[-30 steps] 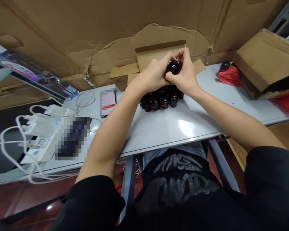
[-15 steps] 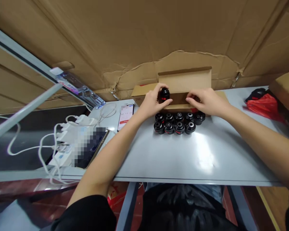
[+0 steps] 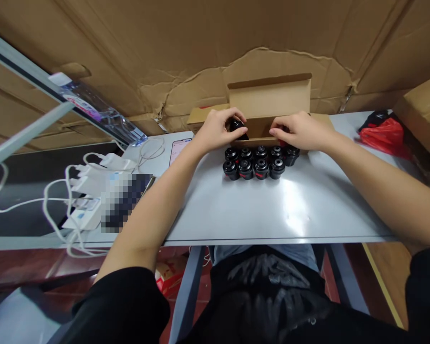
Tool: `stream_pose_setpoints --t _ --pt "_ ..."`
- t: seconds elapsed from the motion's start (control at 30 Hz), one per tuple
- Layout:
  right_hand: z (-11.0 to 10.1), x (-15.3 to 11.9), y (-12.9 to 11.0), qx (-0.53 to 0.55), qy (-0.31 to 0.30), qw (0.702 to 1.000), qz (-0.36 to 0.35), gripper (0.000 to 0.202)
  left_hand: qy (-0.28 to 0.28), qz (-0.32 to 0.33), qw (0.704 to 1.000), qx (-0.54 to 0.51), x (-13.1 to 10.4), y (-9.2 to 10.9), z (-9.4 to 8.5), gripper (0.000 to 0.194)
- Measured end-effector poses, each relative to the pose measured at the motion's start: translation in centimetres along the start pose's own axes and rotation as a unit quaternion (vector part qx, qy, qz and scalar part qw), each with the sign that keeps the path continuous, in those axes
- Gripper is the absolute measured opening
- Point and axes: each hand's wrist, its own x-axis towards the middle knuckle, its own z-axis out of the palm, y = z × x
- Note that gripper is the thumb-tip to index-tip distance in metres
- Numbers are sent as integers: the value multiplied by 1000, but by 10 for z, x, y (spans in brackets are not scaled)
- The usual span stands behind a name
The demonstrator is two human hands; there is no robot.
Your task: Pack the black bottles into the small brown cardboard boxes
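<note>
My left hand grips a black round part at the left end of an open cardboard box. The part is partly hidden by the fingers and sits low in the box opening. My right hand is at the box's right side, thumb and fingertips close together over the front wall; what they hold, if anything, is too small to make out. In front of the box, several black round parts with metal centres and red marks stand upright in two rows.
At the left are a phone, a white power strip with cables, another phone, partly pixelated, and a plastic bottle. A red bag and a carton are at the right.
The black part in my left hand has gone lower into the box and tilted. My right hand stays by the box. The whole view has shifted, so the table appears higher.
</note>
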Motion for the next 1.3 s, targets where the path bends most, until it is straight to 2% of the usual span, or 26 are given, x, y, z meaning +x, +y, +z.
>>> stream_pose_setpoints --t 0.17,0.3,0.47,0.6,0.7,0.83,0.9,1.03,1.17,1.3 --pt "-1 5 4 9 -15 1000 -3 34 -81 21 996 12 12 4 -16 26" --pt "-3 4 3 9 -13 1000 -6 43 -122 13 990 64 24 5 -15 20" --pt "-4 2 3 6 -14 1000 5 47 -142 15 988 56 27 1 -11 20" --pt "-4 4 8 6 -22 1000 3 45 -159 23 986 37 23 0 -22 34" --pt "-9 3 2 -2 -15 1000 2 43 -163 25 985 42 21 3 -28 36" --pt "-24 -15 -35 -63 70 995 -46 42 -151 28 987 55 23 6 -27 29" --pt "-29 -25 -62 -56 77 992 -80 36 -149 24 986 71 25 7 -26 25" --pt "-24 -28 -107 -82 -13 986 -144 18 -139 17 985 104 25 9 -23 24" --pt "-8 -12 -137 -171 -101 968 -153 14 -99 11 986 130 23 8 -21 34" --pt "6 -2 -158 -237 -92 955 -151 25 -98 -12 986 136 21 3 -18 37"
